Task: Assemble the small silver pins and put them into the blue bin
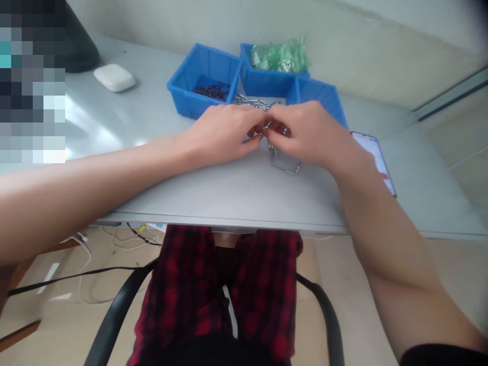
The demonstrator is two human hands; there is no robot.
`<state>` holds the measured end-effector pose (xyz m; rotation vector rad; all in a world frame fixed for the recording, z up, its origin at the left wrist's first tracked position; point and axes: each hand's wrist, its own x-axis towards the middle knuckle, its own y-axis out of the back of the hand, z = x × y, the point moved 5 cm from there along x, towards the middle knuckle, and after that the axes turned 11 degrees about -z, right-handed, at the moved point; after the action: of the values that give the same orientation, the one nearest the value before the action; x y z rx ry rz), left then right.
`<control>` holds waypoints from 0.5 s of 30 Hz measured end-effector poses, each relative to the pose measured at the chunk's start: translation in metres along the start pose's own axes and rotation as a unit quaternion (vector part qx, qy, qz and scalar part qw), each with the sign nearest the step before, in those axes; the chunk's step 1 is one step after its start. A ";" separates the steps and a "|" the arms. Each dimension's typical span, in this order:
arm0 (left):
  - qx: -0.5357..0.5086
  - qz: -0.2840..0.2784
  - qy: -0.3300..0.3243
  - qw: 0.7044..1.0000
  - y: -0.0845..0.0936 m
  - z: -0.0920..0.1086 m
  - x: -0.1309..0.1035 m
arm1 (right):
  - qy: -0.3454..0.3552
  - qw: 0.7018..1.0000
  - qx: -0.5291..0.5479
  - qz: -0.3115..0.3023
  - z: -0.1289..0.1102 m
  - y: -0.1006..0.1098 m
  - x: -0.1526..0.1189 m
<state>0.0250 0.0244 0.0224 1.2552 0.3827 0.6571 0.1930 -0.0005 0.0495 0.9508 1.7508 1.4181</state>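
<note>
My left hand (231, 131) and my right hand (307, 129) meet over the table, fingertips pinched and almost touching. A small shiny bit shows between them, but its kind is hidden by the fingers. Just behind the hands lies a heap of thin silvery metal pieces (259, 103), like screws or pins, between the blue bins. Under my right hand is a small clear, box-like thing (285, 163), partly covered, with more silvery pieces near its upper left. Dark screws (211, 92) lie in the left blue bin (183, 99), beyond my left hand.
A back blue bin (263, 84) holds a green plastic bag (280, 56) of shiny parts. The right blue bin (320, 91) is partly hidden by my right hand. A phone (375, 152) lies beside my right forearm. A white rounded object (114, 77) lies at the left.
</note>
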 end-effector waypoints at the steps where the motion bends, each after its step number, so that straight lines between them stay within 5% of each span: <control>1: -0.005 0.006 -0.007 1.000 0.000 -0.001 0.000 | -0.001 1.000 -0.004 0.000 0.001 0.000 0.000; 15: 0.013 -0.005 0.007 1.000 0.000 0.001 0.000 | -0.006 1.000 0.006 -0.007 -0.002 0.001 -0.001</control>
<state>0.0257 0.0236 0.0224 1.2729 0.4110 0.6548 0.1916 -0.0024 0.0504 0.9504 1.7552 1.3919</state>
